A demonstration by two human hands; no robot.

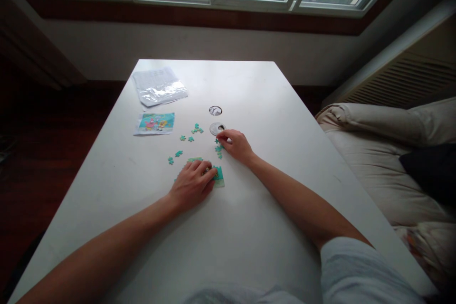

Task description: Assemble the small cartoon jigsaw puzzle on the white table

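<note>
My left hand (pixel 192 181) lies flat over a partly joined jigsaw puzzle (pixel 219 178), its fingers stretched across the pieces. Much of the puzzle is hidden under that hand; a green and teal corner shows on the right. Farther out, my right hand (pixel 236 145) has its thumb and fingers pinched together at a small teal puzzle piece (pixel 216 141). Just below those fingertips lie more loose pieces (pixel 219 152). Other loose puzzle pieces (pixel 196 128) are scattered ahead of my left hand, with a few (pixel 171 160) to its left.
A colourful cartoon picture sheet (pixel 156 123) lies on the white table (pixel 249 90) at the left. Behind it is a clear plastic bag with papers (pixel 160 86). A round hole (pixel 215 110) and a ring-shaped disc (pixel 217 128) sit mid-table. A beige sofa (pixel 370 166) stands at the right.
</note>
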